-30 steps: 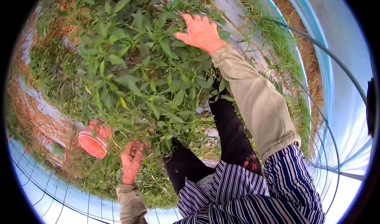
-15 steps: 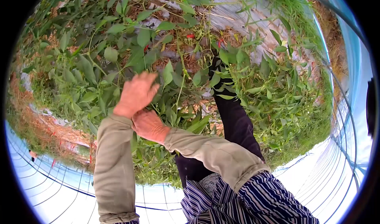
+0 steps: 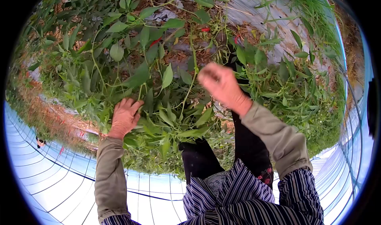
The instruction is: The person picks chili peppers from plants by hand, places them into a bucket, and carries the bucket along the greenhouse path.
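Low among the leaves of a pepper plant [image 3: 139, 78], my left hand [image 3: 126, 117] is open, its fingers stretched forward and lying on the foliage near a thin stem. My right hand [image 3: 223, 86] hovers right of a long green stem [image 3: 193, 62], blurred by motion. Its fingers are loosely curled with a gap to the thumb, and I see nothing in them. Beyond the hands, a red pepper [image 3: 205, 29] shows near the ground, and another red pepper [image 3: 155, 41] is partly covered by leaves.
Dark-trousered legs [image 3: 254, 141] stand among the plants. Pale plastic sheeting [image 3: 254, 14] covers ground at the top. Grass [image 3: 293, 6] grows along the right side, by a blue netting wall [image 3: 359, 90]. A small, indistinct person [image 3: 41, 142] is far off at the left.
My hands, close together half a second ago, are now apart. The right has swung up and right; the left has come down onto the leaves. The view has shifted slightly.
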### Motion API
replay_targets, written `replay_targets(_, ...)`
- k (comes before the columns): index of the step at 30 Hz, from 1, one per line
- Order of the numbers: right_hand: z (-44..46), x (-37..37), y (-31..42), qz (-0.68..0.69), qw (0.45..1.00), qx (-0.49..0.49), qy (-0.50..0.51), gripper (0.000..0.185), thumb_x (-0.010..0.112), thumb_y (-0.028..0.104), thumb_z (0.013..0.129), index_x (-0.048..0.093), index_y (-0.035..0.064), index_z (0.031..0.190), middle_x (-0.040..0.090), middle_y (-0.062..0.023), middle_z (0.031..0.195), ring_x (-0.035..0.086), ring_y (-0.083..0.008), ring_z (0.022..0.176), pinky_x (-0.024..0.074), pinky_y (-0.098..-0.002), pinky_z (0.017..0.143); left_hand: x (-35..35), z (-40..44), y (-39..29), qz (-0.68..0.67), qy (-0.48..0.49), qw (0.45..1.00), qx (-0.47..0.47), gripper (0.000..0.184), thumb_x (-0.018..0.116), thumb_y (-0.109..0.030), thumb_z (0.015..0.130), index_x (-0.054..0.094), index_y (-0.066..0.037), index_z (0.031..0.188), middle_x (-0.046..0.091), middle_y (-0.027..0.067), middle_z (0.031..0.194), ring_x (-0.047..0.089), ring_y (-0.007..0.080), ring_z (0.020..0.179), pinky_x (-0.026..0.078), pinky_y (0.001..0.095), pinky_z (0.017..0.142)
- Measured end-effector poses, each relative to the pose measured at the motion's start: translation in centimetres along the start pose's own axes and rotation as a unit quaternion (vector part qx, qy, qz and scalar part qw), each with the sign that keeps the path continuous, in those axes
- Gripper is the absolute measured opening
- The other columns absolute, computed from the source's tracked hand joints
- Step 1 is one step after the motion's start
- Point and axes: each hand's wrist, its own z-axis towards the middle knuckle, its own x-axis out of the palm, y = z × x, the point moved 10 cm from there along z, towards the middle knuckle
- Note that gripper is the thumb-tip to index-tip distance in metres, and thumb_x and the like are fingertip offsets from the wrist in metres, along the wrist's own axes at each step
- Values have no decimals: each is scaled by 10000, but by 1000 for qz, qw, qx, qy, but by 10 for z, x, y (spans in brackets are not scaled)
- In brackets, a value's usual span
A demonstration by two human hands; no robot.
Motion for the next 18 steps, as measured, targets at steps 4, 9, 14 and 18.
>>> replay_targets(4, 70, -77, -52, -153, 976, 51, -147, 184, 560, 162, 845, 613, -3, 908, 650, -134, 866, 609, -199, 704, 528, -323, 687, 5, -7, 19, 2, 1, 1000, -16, 511, 642, -98, 695, 544, -192, 1188, 509, 82, 1044, 463, 296, 1060, 381, 438, 897)
replay_targets(9, 135, -29, -65, -180, 982, 36, -44, 278, 550, 193, 867, 624, -18, 1033, 645, -191, 947, 633, -284, 822, 514, -352, 780, 19, -5, 15, 11, -14, 1000, -19, 561, 659, -88, 662, 550, -222, 1196, 505, 87, 1077, 463, 299, 1072, 382, 445, 893)
replay_targets(14, 176, 101, -91, -348, 914, -28, 208, 293, 504, 207, 897, 596, 13, 1096, 594, -202, 1083, 560, -362, 1004, 447, -401, 896, 23, 6, -18, 45, -22, 999, 4, 579, 672, -135, 623, 564, -237, 1183, 511, 79, 1074, 465, 297, 1082, 367, 473, 864)
replay_targets(18, 207, 178, -112, -438, 853, -90, 270, 309, 475, 127, 868, 576, 25, 1142, 580, -182, 1150, 530, -357, 1084, 439, -422, 903, 15, 13, -26, -10, -34, 999, 17, 571, 670, -159, 606, 586, -244, 1165, 515, 66, 1058, 475, 290, 1067, 355, 453, 817)
